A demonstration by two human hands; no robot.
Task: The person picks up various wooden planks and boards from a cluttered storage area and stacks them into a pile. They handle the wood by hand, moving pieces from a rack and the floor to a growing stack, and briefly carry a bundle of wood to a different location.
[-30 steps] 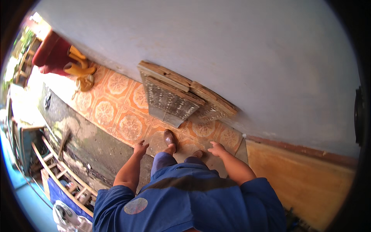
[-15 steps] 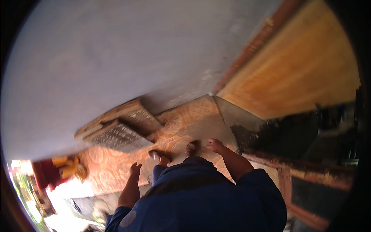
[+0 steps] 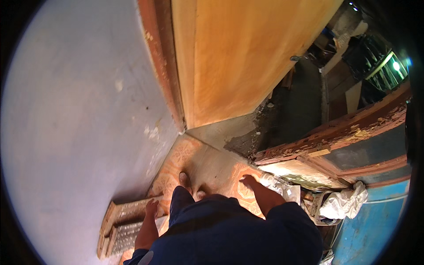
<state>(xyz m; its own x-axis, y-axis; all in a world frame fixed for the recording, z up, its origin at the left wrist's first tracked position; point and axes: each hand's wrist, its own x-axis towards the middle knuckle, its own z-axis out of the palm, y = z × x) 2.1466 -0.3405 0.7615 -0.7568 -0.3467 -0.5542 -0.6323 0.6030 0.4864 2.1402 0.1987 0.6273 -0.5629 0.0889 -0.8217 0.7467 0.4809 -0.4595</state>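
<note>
My left hand (image 3: 152,207) hangs at my side with its fingers loosely apart and nothing in them. In the picture it overlaps some ridged, grey-faced boards (image 3: 126,236) leaning at the foot of the wall; whether it touches them I cannot tell. On the other side my right hand (image 3: 249,180) hangs over the patterned orange floor tiles (image 3: 240,198), its fingers slightly bent and no object visible in it. Ahead of my feet stands a light wooden door (image 3: 238,62), swung open into a dark room.
A grey wall (image 3: 84,106) runs along my left up to a worn reddish door frame (image 3: 161,57). Rubble (image 3: 247,143) lies in the doorway. At right are a weathered red-framed panel (image 3: 375,152), a basket (image 3: 314,207), a white plastic bag (image 3: 344,202) and a blue surface (image 3: 375,225).
My view has swung right toward the doorway, and my feet have shifted. The boards now appear lower, beside my left hand. The basket and bag at right have come into view.
</note>
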